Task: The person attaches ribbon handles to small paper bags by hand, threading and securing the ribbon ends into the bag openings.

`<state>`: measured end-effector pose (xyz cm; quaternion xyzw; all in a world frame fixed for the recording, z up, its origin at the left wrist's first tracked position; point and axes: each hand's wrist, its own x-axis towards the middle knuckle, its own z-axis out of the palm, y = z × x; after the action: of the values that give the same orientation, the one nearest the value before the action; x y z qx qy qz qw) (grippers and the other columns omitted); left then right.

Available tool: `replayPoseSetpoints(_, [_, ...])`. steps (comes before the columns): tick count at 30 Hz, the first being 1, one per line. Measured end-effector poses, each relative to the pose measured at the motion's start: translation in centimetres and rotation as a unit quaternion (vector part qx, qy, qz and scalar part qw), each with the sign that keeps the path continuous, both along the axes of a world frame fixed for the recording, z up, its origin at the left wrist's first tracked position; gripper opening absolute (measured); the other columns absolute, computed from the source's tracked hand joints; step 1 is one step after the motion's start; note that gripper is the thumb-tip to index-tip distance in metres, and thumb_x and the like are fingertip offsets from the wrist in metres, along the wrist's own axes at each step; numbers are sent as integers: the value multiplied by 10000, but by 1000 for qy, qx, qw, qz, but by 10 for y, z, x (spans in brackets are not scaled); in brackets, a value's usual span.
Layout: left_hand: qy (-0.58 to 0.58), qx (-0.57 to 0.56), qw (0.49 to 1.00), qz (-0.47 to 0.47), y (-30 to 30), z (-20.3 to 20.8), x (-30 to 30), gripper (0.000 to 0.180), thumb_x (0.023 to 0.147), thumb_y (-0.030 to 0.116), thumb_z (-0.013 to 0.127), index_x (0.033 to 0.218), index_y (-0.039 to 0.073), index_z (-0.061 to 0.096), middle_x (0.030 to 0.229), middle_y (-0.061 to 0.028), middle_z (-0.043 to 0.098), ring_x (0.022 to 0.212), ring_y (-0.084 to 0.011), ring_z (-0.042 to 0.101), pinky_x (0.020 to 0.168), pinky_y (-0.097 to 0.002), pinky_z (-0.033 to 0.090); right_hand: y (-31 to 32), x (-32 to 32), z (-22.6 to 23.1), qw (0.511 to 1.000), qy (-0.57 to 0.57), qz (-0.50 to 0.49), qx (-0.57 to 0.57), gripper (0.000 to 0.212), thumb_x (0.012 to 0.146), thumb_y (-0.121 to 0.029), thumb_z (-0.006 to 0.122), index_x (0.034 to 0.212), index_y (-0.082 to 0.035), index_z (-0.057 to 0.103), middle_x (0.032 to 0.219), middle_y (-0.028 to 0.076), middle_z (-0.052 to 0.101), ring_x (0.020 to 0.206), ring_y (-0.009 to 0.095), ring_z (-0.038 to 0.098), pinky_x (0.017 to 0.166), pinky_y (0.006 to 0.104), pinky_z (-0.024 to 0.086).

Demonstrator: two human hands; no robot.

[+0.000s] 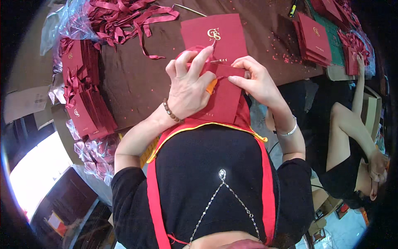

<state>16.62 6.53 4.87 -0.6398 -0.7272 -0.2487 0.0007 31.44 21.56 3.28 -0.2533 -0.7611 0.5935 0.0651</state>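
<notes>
Over the table's near edge, I hold a dark red paper bag [226, 91] with small gold print. My left hand [188, 83] is curled above its left part, a strip of red ribbon [188, 54] by its fingers. Beneath the left thumb shows an orange object [211, 86], mostly hidden, so its kind is unclear. A thin pointed tip sticks up by the left index finger. My right hand [255, 81] pinches the bag's upper right edge between thumb and fingers. Just beyond lies another red bag [215, 33] with a gold emblem, flat on the brown cloth.
Stacks of red bags with ribbons [85, 108] stand at the left, below a heap of loose ribbons [120, 18]. A thin metal rod [190, 10] lies at the back. More red bags [313, 39] sit at the right, near a co-worker's hand [360, 60]. Red scraps dot the cloth.
</notes>
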Motion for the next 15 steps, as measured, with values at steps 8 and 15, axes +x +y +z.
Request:
replayPoseSetpoints(8, [25, 26, 999, -16, 8, -15, 3, 224, 729, 130, 642, 951, 138, 609, 754, 26, 557, 805, -156, 517, 786, -368, 284, -3, 2, 2, 1000, 0, -6, 19, 229, 778, -74, 667, 959, 18, 563, 1004, 20, 519, 572, 26, 445, 495, 181, 379])
replayPoseSetpoints(15, [19, 63, 998, -9, 10, -17, 7, 166, 747, 225, 670, 887, 146, 630, 731, 24, 543, 763, -159, 515, 765, -354, 296, -4, 3, 1, 999, 3, -11, 36, 242, 772, -74, 671, 966, 21, 562, 1012, 23, 525, 601, 29, 442, 528, 183, 380])
